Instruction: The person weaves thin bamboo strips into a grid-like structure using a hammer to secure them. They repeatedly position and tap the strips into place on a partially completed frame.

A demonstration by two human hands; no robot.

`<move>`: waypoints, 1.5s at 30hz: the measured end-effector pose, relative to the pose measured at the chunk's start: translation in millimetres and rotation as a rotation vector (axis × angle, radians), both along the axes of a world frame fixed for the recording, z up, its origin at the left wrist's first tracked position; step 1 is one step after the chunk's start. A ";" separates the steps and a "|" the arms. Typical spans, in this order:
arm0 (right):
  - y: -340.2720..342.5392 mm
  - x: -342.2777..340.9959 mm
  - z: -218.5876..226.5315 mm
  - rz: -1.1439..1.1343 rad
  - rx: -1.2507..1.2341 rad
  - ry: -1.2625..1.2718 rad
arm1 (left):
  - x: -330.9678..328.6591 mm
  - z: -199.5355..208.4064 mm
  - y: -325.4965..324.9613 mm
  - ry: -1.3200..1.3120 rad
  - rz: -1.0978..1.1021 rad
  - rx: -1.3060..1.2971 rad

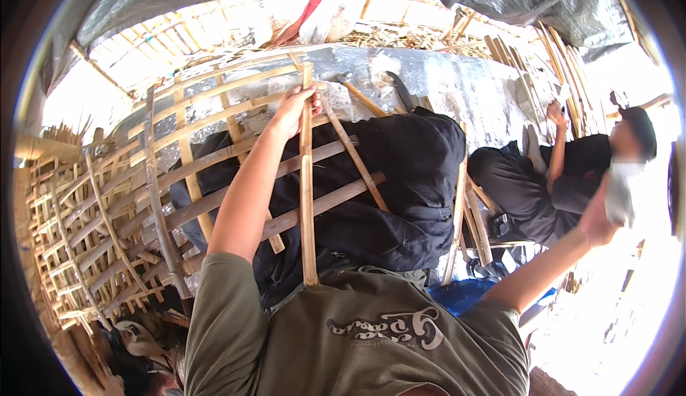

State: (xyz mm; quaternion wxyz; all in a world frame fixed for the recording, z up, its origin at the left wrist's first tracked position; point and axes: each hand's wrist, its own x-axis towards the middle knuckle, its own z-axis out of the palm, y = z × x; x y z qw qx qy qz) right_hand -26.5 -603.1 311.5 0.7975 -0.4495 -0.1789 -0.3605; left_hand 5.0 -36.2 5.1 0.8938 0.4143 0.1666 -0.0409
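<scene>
My left hand [296,110] is closed round the upper part of a split bamboo strip [307,189], which stands nearly upright before my chest. Behind that strip spreads a lattice of woven bamboo slats [207,146], lying partly over my dark-trousered legs [400,181]. Far out to the right, my raised right hand [599,219] grips a pale grey-white object [623,194]; its kind is too blurred to make out. Part of this object overlaps the person sitting beyond it.
A person [572,164] in dark clothes and a cap sits at the right. A dark curved blade [401,90] lies on the grey sheet [457,81] ahead. More bamboo lattices [75,235] stand at the left; long strips [568,67] lean at the far right.
</scene>
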 end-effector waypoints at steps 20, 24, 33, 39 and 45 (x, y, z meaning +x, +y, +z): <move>107.5 217.2 -256.5 -0.162 -0.641 0.318 | -3.7 4.3 1.7 0.023 -0.024 0.050; 102.9 237.6 -297.8 -0.220 -0.649 0.402 | -2.9 7.0 1.3 0.024 -0.046 0.054; 82.3 258.5 -377.4 -0.348 -0.897 0.645 | -0.8 12.6 -0.3 0.040 -0.075 0.034; 65.5 261.2 -416.9 -0.355 -1.162 0.746 | 0.7 17.9 -2.3 0.064 -0.068 0.057; 29.2 265.9 -444.0 -0.300 -1.224 0.800 | 2.5 15.9 -3.2 0.044 -0.068 0.028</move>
